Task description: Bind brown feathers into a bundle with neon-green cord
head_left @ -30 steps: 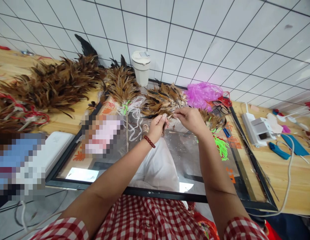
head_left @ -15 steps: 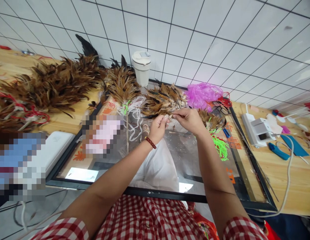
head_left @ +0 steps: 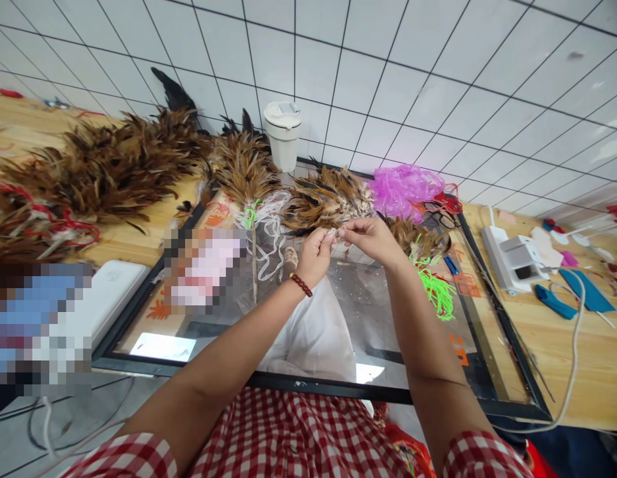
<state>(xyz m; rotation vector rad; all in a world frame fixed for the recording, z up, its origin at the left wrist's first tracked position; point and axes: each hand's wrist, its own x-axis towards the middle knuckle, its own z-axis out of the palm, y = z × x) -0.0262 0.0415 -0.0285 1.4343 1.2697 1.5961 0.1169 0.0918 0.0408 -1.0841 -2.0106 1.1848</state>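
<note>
Hands [head_left: 344,244] pinched at feather bundle [head_left: 324,199]

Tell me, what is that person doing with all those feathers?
A person in a red checked top is working at a glass-topped table. The left hand and right hand meet at the base of a brown feather bunch, fingertips pinched together on something too small to make out. More feather bundles lie to the left. Pink plastic strips, green cord and a white cup sit nearby.
</note>
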